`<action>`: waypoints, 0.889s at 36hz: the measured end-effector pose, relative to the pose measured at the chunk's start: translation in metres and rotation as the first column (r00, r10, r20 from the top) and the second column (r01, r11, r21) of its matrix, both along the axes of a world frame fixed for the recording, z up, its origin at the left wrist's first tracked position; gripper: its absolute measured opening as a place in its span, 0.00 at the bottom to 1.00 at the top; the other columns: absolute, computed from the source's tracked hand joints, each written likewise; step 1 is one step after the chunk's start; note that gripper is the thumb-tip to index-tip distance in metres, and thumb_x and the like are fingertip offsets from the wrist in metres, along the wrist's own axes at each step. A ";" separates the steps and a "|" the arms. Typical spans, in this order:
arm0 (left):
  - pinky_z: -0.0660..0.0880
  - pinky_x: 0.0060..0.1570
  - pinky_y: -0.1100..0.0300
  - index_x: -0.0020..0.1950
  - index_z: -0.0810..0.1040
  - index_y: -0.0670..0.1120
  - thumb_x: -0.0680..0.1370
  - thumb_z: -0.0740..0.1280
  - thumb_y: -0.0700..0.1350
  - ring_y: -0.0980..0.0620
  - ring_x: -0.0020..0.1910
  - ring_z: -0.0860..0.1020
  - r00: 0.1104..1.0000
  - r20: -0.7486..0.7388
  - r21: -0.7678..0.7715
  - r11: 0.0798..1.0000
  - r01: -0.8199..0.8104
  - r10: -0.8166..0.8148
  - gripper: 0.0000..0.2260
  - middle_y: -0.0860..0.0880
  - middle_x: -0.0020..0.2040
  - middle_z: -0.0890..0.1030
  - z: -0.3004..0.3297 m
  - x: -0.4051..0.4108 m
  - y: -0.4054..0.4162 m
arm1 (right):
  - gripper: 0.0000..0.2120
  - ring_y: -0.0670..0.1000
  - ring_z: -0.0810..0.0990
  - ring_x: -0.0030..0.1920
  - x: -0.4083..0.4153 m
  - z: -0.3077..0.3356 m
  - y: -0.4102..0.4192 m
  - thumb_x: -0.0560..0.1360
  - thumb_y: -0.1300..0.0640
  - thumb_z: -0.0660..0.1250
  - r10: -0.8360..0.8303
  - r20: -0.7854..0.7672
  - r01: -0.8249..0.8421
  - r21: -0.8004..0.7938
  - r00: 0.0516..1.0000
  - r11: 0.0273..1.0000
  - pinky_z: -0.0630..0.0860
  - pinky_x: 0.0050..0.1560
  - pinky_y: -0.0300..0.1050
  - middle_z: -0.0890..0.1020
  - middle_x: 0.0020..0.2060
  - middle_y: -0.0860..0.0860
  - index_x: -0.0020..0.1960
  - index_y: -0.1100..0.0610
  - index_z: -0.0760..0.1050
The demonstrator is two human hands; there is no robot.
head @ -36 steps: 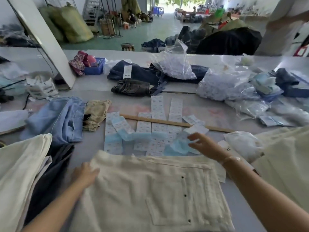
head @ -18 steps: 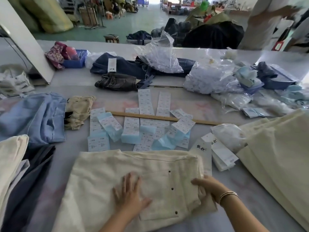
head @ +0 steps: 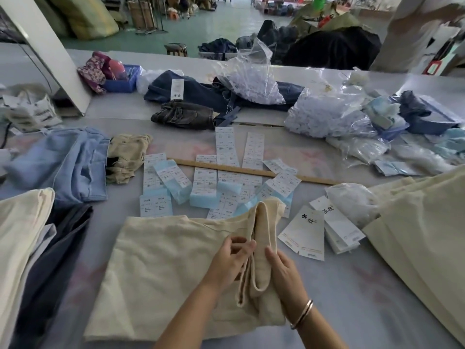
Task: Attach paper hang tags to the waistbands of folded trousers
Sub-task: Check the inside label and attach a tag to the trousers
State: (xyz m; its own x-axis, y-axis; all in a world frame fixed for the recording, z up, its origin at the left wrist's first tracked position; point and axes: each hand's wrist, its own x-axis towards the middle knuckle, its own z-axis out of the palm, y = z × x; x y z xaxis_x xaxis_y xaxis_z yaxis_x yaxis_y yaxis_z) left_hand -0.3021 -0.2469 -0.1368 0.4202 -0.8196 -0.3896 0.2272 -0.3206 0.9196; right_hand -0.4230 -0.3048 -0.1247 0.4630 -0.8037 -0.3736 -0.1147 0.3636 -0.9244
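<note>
Folded cream cotton trousers (head: 161, 268) laid on grey table (head: 364, 298); raised waistband edge (head: 261, 248) pinched by left hand (head: 227, 263), gripped by right hand (head: 285, 275). White paper hang tags (head: 305, 234) just beside, right.

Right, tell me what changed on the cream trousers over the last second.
Both hands came together at the cream trousers' right edge: the left hand left the cloth's left side, the right hand left the label sheets, and together they pinched and lifted the waistband. Hang tags, ruler and label sheets stayed put.

Matt cream cloth trousers (head: 163, 260), wooden ruler (head: 251, 170)
</note>
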 end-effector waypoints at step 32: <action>0.72 0.45 0.52 0.48 0.84 0.38 0.77 0.64 0.48 0.42 0.43 0.80 0.994 -0.038 0.103 0.990 -0.094 0.099 0.15 0.40 0.44 0.84 0.041 0.059 0.004 | 0.15 0.44 0.80 0.30 -0.008 0.023 -0.020 0.70 0.44 0.69 0.296 -0.242 -0.304 0.004 0.924 0.953 0.74 0.30 0.36 0.83 0.31 0.50 0.36 0.56 0.80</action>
